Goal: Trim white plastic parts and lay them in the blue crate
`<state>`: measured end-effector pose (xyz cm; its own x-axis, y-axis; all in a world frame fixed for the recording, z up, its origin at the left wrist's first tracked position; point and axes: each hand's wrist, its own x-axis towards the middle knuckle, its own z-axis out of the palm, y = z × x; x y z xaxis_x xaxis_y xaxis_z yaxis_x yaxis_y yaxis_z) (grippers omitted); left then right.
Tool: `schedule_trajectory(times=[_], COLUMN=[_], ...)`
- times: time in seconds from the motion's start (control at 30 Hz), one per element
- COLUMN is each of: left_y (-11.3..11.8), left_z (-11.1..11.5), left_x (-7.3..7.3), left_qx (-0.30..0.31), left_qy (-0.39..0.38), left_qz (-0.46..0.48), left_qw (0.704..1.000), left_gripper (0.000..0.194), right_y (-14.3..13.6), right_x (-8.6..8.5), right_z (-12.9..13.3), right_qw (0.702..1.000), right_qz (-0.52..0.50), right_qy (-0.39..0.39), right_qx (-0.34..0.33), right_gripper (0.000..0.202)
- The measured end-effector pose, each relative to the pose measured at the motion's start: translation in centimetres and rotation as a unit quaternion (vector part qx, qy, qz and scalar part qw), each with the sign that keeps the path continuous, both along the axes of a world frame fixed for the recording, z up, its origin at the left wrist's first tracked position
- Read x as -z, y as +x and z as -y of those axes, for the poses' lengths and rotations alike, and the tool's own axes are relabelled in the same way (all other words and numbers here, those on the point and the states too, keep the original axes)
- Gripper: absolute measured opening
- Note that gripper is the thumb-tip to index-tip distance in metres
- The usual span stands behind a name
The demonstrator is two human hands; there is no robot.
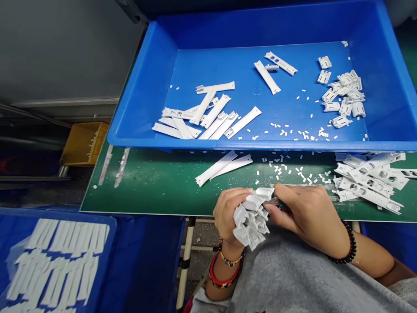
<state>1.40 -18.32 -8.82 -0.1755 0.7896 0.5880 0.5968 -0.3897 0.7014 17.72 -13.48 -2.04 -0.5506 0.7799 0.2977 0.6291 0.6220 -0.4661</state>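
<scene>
- Near left, white plastic strips (83, 237) line a blue tray (110, 237) in rows;
- at center, the left hand (228, 213) clasps a bundle of white molded pieces (250, 221) by the green tabletop's (156, 187) near edge;
- right of it, the right hand (309, 213) pinches a slim grey tool (273, 201), mostly hidden, against the bundle.

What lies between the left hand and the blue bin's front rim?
In the head view, two overlapping long white plastic strips lie there on the green tabletop, with small white chips nearby.
</scene>
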Motion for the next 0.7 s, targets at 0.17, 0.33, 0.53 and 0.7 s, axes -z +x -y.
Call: schedule_trajectory(times=[0.17,0.33,0.53,0.7], left_y=[-0.6,-2.4,-3.4,-1.8], left_z=[-0.3,-2.0,-2.4,-0.6], left_x=[-0.5,-0.5,-0.9,-1.9], left_qx=[-0.001,-0.106,-0.092,-0.016], left_qy=[0.01,0.013,-0.03,-0.057], left_qz=[-0.047,-0.198,-0.183,-0.071], left_qw=[0.999,0.974,0.978,0.996], left_gripper=[0.012,0.01,0.014,0.016], right_y=[1.2,1.8,1.6,1.4], right_x=[-0.5,0.2,0.8,0.8], right_z=[0.3,0.5,0.8,1.1], right_qw=[0.995,0.995,0.993,0.988], right_qz=[-0.032,-0.036,-0.035,-0.09], right_qy=[-0.096,-0.091,-0.102,-0.11], right_qx=[-0.021,0.015,0.045,0.052], right_gripper=[0.043,0.036,0.02,0.01])
